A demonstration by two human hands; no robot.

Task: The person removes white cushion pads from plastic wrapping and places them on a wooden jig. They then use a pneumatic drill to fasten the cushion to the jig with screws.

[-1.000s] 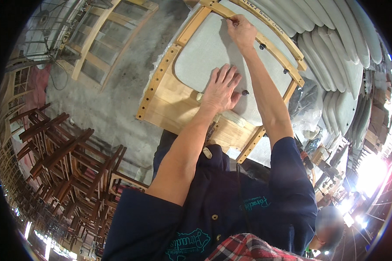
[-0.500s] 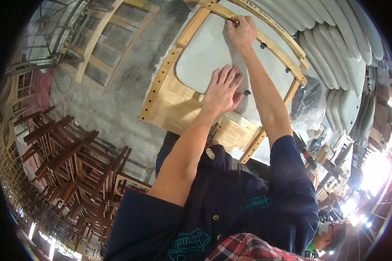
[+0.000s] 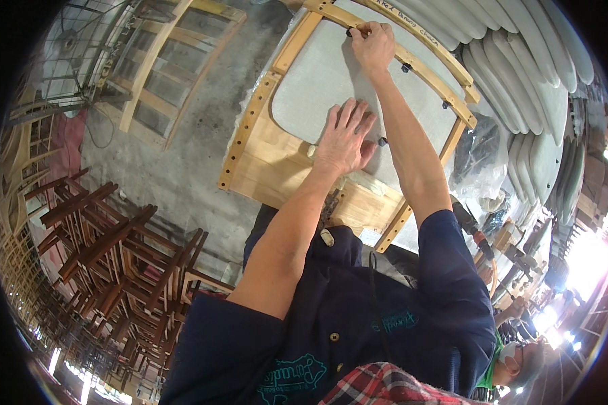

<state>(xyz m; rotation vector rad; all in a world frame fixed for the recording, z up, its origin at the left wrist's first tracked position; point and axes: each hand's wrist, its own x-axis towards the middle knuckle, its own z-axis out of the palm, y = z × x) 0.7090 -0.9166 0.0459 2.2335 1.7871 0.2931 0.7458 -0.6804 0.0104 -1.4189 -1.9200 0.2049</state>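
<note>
Shifted right hand [image 3: 373,50] slightly, pinching knob [image 3: 349,32] on rail [image 3: 426,76] slanting rightward from it. Spread left hand [image 3: 344,140] wide on panel [image 3: 311,84], farther from knob.

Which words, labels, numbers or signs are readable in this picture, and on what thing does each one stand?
Wording is not copied here.
Dark handwriting: on the curved wooden rail.
Turquoise lettering, two places: on the dark blue shirt.
Whitish label-like patch, near edge of the wooden board: too small to read.
</note>
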